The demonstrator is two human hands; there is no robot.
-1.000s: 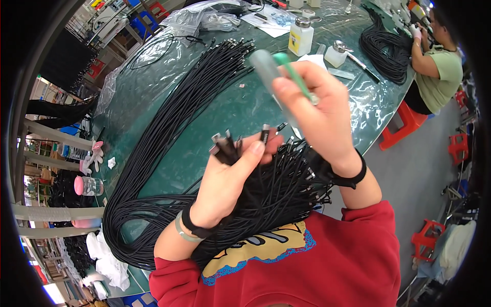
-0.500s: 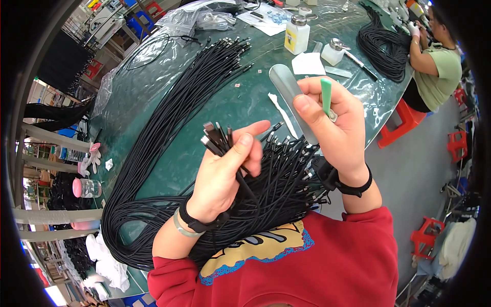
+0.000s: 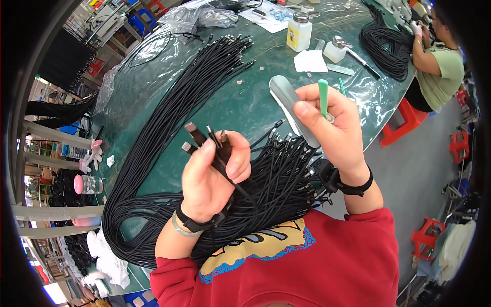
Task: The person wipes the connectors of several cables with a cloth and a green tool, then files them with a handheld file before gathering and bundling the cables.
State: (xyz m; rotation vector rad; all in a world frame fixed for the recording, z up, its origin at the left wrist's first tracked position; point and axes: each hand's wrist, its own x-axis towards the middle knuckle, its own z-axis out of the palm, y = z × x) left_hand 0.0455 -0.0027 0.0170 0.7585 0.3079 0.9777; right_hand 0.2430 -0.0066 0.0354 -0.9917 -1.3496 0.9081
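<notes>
My left hand (image 3: 215, 171) is closed round several black cable ends; their flat metal-tipped connectors (image 3: 192, 130) stick up past the thumb. In my right hand (image 3: 335, 125) is a long grey, round-ended strip (image 3: 286, 94), pinched under the thumb. A slim green stick (image 3: 323, 97) rises from the same fingers, and a second thin green piece shows behind them. Something small and whitish is partly hidden in that palm. Below and between my hands lies a heap of black cables (image 3: 281, 171) with metal ends, which loops left into a long bundle (image 3: 161, 120) across the green table.
A yellow-labelled pump bottle (image 3: 299, 33), a smaller bottle (image 3: 335, 50), white paper (image 3: 310, 61) and a marker (image 3: 364, 64) stand or lie beyond. A co-worker (image 3: 437, 61) sits at far right by another cable coil (image 3: 386, 46). A pink-lidded jar (image 3: 88, 184) is at left.
My left hand has moved slightly left and down, its fingers curling in closer round the cable ends, which now spread apart. My right hand keeps the strip and green stick almost in place.
</notes>
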